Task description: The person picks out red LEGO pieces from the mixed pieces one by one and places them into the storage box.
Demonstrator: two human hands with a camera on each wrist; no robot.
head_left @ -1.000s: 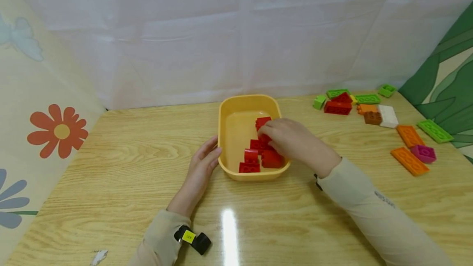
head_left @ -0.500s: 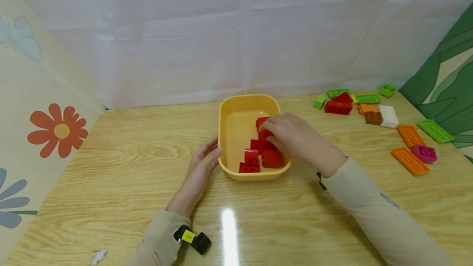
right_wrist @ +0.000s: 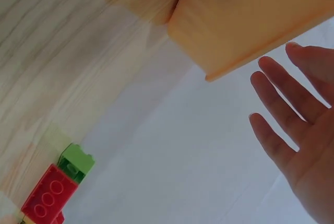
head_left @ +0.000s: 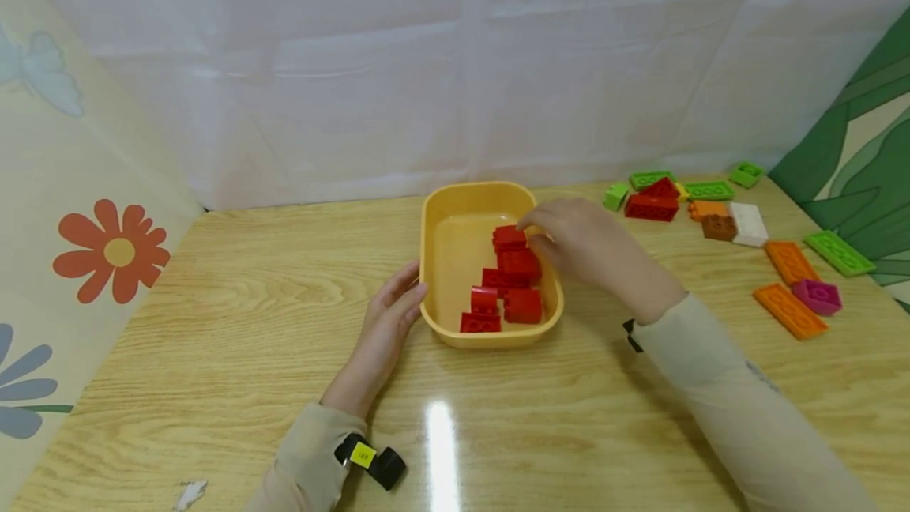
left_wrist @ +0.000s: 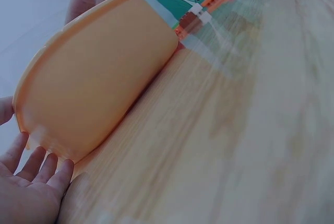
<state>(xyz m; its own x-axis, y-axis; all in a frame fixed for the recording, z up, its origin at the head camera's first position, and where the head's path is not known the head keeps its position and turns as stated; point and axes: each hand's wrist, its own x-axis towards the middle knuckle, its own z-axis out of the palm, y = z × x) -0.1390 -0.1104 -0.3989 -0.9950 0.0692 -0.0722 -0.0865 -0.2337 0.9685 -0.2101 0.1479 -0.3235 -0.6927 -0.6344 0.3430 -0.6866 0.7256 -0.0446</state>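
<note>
A yellow plastic tub (head_left: 444,196) stands on the table, with several red toy building bricks (head_left: 521,265) lying along its right half. My left hand (head_left: 387,322) rests against the tub's left side, fingertips on the outer wall and thumb tip at the rim. In the left wrist view, the left-hand fingers (left_wrist: 35,162) are spread and fairly straight against the tub wall (left_wrist: 99,67). Over the right rim is my right hand (head_left: 579,247), near the red bricks. The right wrist view shows its fingers (right_wrist: 284,91) apart, with nothing between them.
Beyond the tub's right side lie a red brick (head_left: 650,208), a small green brick (head_left: 615,196), a brown brick (head_left: 719,227), a white brick (head_left: 748,224), an orange plate brick (head_left: 789,310) and a magenta brick (head_left: 816,296). A white cloth (head_left: 341,101) hangs behind the table.
My right hand has let go of a red brick inside the tub and moved up and right to the rim. The left hand and tub have stayed put.
</note>
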